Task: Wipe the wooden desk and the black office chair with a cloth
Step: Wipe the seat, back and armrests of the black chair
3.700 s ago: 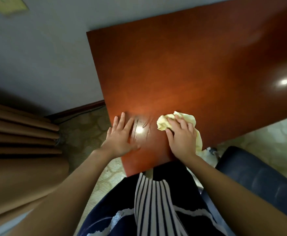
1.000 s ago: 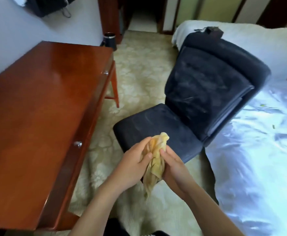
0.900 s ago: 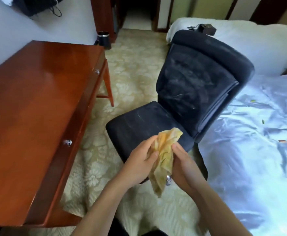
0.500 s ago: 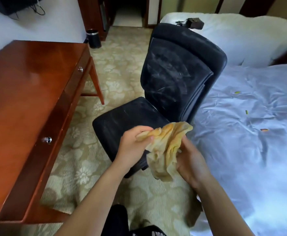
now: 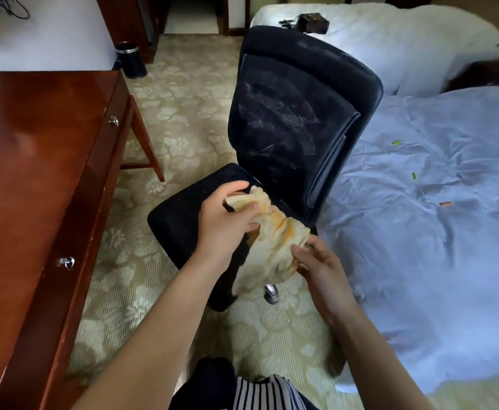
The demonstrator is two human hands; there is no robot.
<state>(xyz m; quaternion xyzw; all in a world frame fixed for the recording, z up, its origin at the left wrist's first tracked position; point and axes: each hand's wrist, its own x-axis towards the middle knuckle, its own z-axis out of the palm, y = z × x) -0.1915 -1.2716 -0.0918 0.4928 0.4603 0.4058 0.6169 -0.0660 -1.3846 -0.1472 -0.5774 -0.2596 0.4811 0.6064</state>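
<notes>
Cloth (image 5: 271, 244), yellowish and crumpled, hangs between both hands above the seat of the black office chair (image 5: 286, 119). The left hand (image 5: 224, 223) grips its upper end; the right hand (image 5: 319, 267) pinches its lower fold. The wooden desk (image 5: 35, 173) stands just left.

One desk (image 5: 35, 173), one chair (image 5: 286, 113), one cloth (image 5: 271, 247), two hands (image 5: 224, 226) (image 5: 322, 270), two drawer knobs (image 5: 113, 121) (image 5: 66, 262), one bin (image 5: 131, 60).
</notes>
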